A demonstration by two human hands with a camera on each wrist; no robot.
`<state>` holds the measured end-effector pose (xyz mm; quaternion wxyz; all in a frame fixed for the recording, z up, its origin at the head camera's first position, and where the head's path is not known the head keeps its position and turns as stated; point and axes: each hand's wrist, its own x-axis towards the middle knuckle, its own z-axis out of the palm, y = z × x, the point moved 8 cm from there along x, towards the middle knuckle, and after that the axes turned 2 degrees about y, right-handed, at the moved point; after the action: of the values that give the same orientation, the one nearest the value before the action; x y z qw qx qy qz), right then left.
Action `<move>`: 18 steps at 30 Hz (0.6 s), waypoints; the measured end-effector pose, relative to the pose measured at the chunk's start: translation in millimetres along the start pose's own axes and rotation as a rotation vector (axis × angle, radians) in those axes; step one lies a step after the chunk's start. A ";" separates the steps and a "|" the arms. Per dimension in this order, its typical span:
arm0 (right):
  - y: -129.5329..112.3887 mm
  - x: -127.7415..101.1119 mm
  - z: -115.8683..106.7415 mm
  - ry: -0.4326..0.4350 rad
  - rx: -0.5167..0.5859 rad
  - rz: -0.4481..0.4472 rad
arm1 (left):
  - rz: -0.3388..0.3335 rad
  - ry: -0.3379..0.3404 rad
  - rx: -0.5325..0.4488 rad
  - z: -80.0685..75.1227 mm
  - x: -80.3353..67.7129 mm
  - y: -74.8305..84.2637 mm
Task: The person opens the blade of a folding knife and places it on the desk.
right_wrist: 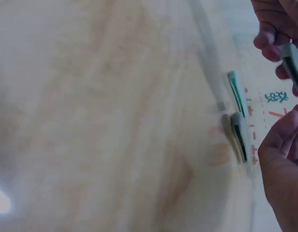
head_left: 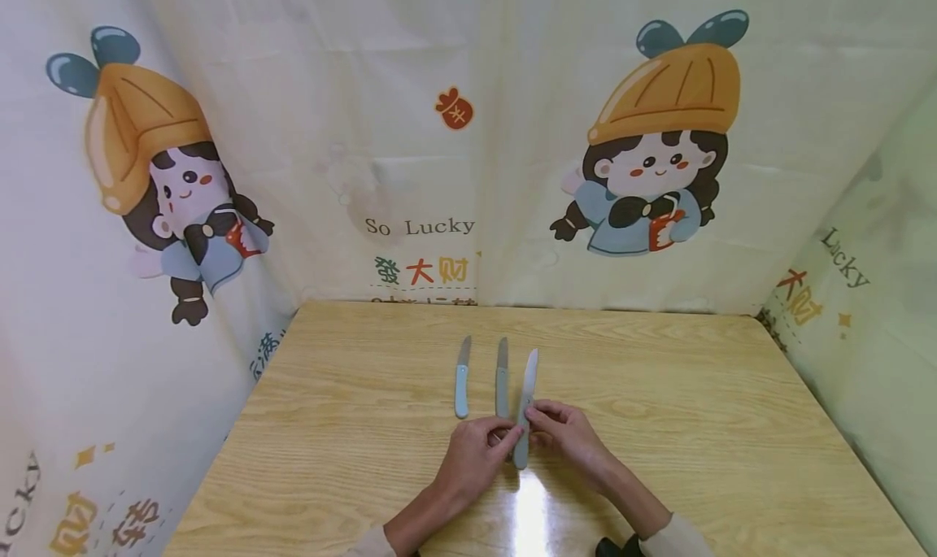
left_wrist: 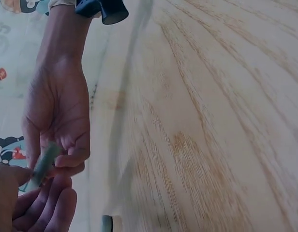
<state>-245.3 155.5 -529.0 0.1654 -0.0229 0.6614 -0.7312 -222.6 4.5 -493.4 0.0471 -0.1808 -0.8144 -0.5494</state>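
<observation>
Three pale blue-green folding knives with their blades out are on the wooden table (head_left: 659,427). The left knife (head_left: 462,380) and the middle knife (head_left: 501,378) lie flat, side by side. Both hands hold the third knife (head_left: 525,402) by its handle just right of them. My left hand (head_left: 503,435) pinches the handle's lower part, and my right hand (head_left: 533,417) pinches it from the right. In the left wrist view the handle (left_wrist: 42,166) sits between the right hand's (left_wrist: 57,121) fingers and my left fingers (left_wrist: 40,203). The right wrist view shows the two lying knives (right_wrist: 238,116).
Printed cartoon cloth walls (head_left: 454,134) close off the table at the back, left and right. The table's near edge is below the forearms. A glare patch (head_left: 530,508) shines on the wood between the arms.
</observation>
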 end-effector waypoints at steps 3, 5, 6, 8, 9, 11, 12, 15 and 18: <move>-7.9 4.4 -4.8 0.063 -0.063 -0.023 | -0.020 0.028 -0.022 -4.8 -0.8 -2.4; -13.5 7.3 -9.4 0.107 -0.107 -0.045 | -0.030 0.042 -0.022 -7.1 -1.3 -3.7; -16.1 9.1 -11.6 0.126 -0.131 -0.055 | -0.034 0.045 -0.019 -8.0 -1.5 -4.2; -20.7 13.1 -15.8 0.157 -0.176 -0.068 | -0.037 0.047 -0.013 -9.3 -2.0 -4.2; -22.8 15.1 -17.6 0.167 -0.204 -0.074 | -0.036 0.047 -0.010 -9.7 -2.1 -3.9; -26.1 19.8 -20.9 0.177 -0.276 -0.084 | -0.033 0.041 -0.004 -10.1 -2.5 -3.0; -27.7 22.1 -22.1 0.180 -0.307 -0.092 | -0.030 0.040 -0.002 -10.1 -2.6 -2.6; -31.4 30.0 -26.1 0.201 -0.403 -0.117 | -0.026 0.034 0.003 -9.7 -2.6 -1.5; -32.0 38.5 -30.5 0.233 -0.470 -0.130 | -0.020 0.034 0.010 -9.2 -2.7 -1.3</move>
<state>-296.1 176.5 -508.7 0.0311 -0.0185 0.8246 -0.5645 -221.6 -5.0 -491.6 0.0562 -0.1631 -0.8181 -0.5485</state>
